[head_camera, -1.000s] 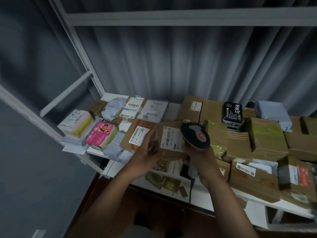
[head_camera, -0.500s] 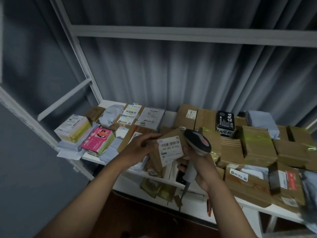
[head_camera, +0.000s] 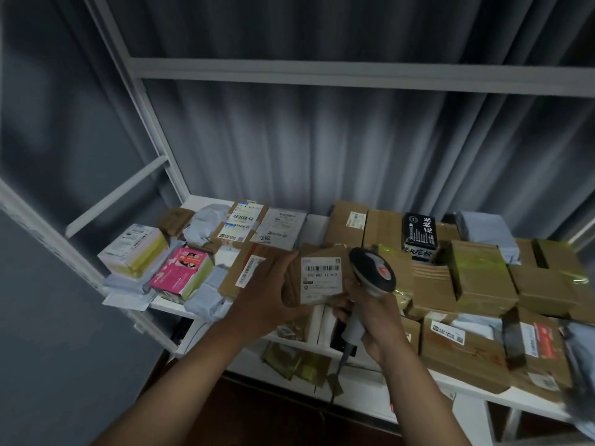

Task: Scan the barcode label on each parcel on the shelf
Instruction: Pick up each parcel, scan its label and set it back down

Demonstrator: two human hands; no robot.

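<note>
My left hand [head_camera: 267, 294] grips a small brown cardboard parcel [head_camera: 294, 278] by its left side, lifted above the shelf and tilted up. Its white barcode label [head_camera: 321, 278] faces me. My right hand [head_camera: 370, 313] holds a grey and black barcode scanner [head_camera: 373, 272] by the handle, its head just right of the label and touching the parcel's edge. A cable hangs from the handle. Many other parcels lie on the white shelf [head_camera: 167, 305].
A pink box [head_camera: 182, 273] and a yellow-white box [head_camera: 135, 251] sit at the left end. Brown cartons [head_camera: 483, 278], a black packet [head_camera: 420, 236] and grey mailer bags fill the right. White frame posts rise at left; a grey curtain hangs behind. A lower shelf holds more packets.
The parcel rose off the pile and tilted so its label faces me. The scanner moved with it, staying at the label's right. The camera view shifted upward.
</note>
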